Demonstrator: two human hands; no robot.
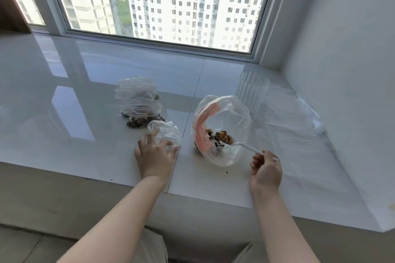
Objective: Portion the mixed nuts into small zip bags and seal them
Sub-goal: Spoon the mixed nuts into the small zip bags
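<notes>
Scooping step: right hand (266,167) pinching spoon (245,147) loaded with nuts (224,137); left hand (155,153) gripping small zip bag (165,134). Next: carry level, tip into bag mouth.

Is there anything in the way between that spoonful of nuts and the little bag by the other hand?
Nothing solid. The white plastic spoon, loaded with nuts, sits inside the big clear bag, so it must first rise over that bag's rim. The windowsill strip between them looks bare, and the left hand grips the small zip bag.

no legible text, labels, brands, numbers or signs anywhere
</notes>
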